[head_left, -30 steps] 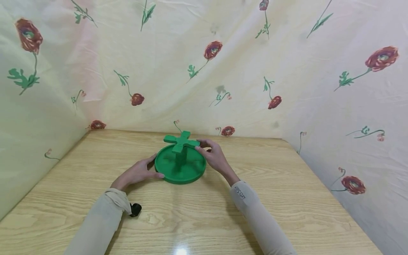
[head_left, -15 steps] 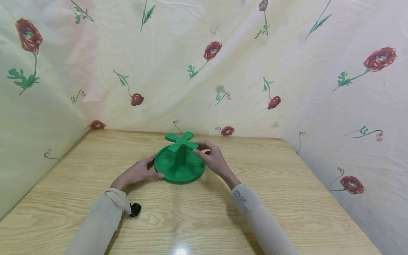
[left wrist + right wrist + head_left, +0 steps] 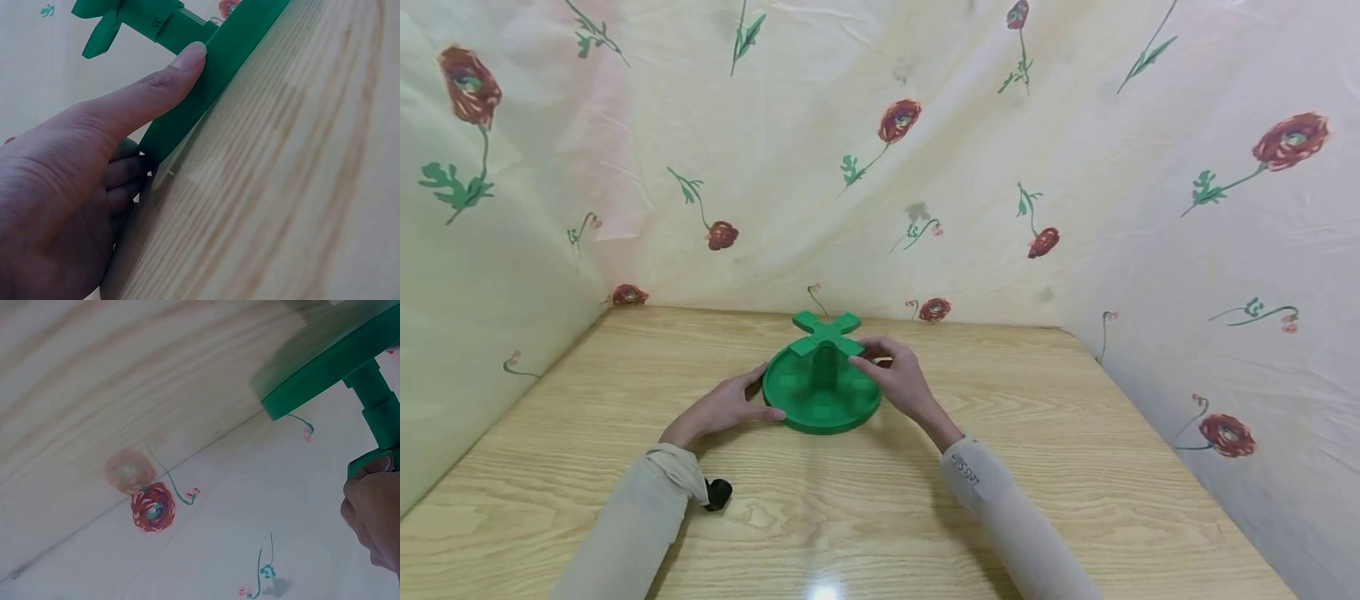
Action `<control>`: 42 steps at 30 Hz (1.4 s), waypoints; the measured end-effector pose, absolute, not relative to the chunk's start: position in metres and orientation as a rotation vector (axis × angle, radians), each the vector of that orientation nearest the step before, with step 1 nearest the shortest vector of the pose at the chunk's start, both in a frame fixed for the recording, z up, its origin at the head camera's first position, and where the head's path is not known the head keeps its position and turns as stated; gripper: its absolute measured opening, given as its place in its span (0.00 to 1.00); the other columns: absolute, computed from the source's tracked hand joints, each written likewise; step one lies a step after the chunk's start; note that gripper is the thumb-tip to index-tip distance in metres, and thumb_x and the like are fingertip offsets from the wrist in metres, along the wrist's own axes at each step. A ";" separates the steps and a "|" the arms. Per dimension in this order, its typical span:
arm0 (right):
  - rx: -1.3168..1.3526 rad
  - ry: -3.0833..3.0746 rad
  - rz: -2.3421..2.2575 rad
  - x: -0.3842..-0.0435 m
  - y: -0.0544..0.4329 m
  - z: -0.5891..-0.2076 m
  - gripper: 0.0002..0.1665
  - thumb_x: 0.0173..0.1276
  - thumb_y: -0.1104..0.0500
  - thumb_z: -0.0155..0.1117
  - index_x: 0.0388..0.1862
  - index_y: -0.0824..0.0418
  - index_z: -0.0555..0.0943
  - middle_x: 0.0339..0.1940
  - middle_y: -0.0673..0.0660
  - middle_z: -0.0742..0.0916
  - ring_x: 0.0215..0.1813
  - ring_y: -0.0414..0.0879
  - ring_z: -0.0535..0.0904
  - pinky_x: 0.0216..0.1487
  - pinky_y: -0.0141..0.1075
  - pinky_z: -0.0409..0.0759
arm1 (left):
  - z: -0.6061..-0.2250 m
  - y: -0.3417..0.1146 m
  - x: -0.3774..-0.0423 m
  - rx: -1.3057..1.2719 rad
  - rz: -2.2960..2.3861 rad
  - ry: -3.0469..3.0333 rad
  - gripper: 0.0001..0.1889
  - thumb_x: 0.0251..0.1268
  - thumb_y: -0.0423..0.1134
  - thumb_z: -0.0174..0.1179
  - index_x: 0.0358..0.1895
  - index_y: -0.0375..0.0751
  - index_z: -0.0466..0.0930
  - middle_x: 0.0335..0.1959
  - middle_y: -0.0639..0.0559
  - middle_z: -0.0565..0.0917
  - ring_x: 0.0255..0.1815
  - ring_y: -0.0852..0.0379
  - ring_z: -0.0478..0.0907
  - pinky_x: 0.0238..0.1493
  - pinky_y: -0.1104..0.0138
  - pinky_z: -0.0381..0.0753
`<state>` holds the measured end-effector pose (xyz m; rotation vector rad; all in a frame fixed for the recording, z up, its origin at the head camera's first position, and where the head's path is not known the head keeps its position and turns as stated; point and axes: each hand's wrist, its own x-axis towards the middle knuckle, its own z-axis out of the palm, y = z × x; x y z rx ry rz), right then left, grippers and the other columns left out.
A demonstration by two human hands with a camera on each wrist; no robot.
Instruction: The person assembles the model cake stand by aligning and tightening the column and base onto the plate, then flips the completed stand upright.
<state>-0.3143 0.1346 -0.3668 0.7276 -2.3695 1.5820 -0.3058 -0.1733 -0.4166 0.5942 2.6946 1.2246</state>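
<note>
A green round tray point(image 3: 822, 413) with a low rim stands on the wooden table. From its middle rises a green post point(image 3: 825, 371), topped by a flat four-armed green cross point(image 3: 827, 332). My left hand point(image 3: 724, 408) holds the tray's left edge, the thumb on the near side of the rim. In the left wrist view that thumb point(image 3: 187, 57) lies against the rim. My right hand point(image 3: 901, 380) pinches the cross's near right arm between thumb and fingers. The right wrist view shows the right hand point(image 3: 379, 503) at the same arm, partly cut off by the frame.
The wooden table point(image 3: 820, 517) meets a flower-patterned cloth point(image 3: 820, 183) behind the tray and at both sides. A small black object point(image 3: 718, 494) sits at the left sleeve's cuff.
The cross has turned clockwise, seen from above, and its arms now point diagonally. My right hand has moved slightly toward me and left with it. My left hand and the tray have stayed put.
</note>
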 end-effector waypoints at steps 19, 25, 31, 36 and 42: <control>0.687 -2.341 1.508 -0.313 0.142 -0.362 0.13 0.81 0.60 0.60 0.53 0.68 0.85 0.49 0.61 0.88 0.52 0.54 0.82 0.51 0.43 0.82 | -0.419 -0.171 -0.307 0.591 1.238 2.690 0.58 0.62 0.59 0.73 0.84 0.35 0.46 0.80 0.30 0.57 0.80 0.31 0.53 0.74 0.38 0.58; 0.602 -2.347 1.496 -0.321 0.144 -0.363 0.15 0.81 0.59 0.61 0.53 0.69 0.83 0.49 0.63 0.87 0.52 0.56 0.81 0.54 0.49 0.82 | -0.420 -0.171 -0.308 0.582 1.239 2.687 0.58 0.62 0.59 0.73 0.84 0.36 0.46 0.80 0.31 0.57 0.80 0.32 0.53 0.74 0.38 0.57; 0.608 -2.398 1.499 -0.332 0.143 -0.367 0.22 0.81 0.58 0.61 0.65 0.70 0.77 0.54 0.64 0.84 0.57 0.57 0.80 0.58 0.50 0.80 | -0.420 -0.172 -0.307 0.585 1.232 2.696 0.59 0.62 0.60 0.73 0.84 0.35 0.47 0.80 0.30 0.57 0.80 0.32 0.53 0.74 0.38 0.57; 0.659 -2.439 1.480 -0.339 0.144 -0.369 0.27 0.81 0.58 0.60 0.72 0.70 0.72 0.61 0.67 0.82 0.62 0.60 0.78 0.62 0.53 0.78 | -0.420 -0.173 -0.308 0.592 1.231 2.696 0.58 0.62 0.60 0.73 0.84 0.35 0.47 0.80 0.30 0.57 0.80 0.31 0.53 0.74 0.38 0.57; 0.716 -2.480 1.468 -0.343 0.144 -0.368 0.31 0.82 0.58 0.58 0.77 0.70 0.66 0.69 0.69 0.77 0.68 0.63 0.76 0.65 0.57 0.76 | -0.419 -0.174 -0.309 0.586 1.227 2.697 0.58 0.62 0.59 0.73 0.84 0.35 0.47 0.80 0.30 0.57 0.80 0.31 0.53 0.74 0.37 0.57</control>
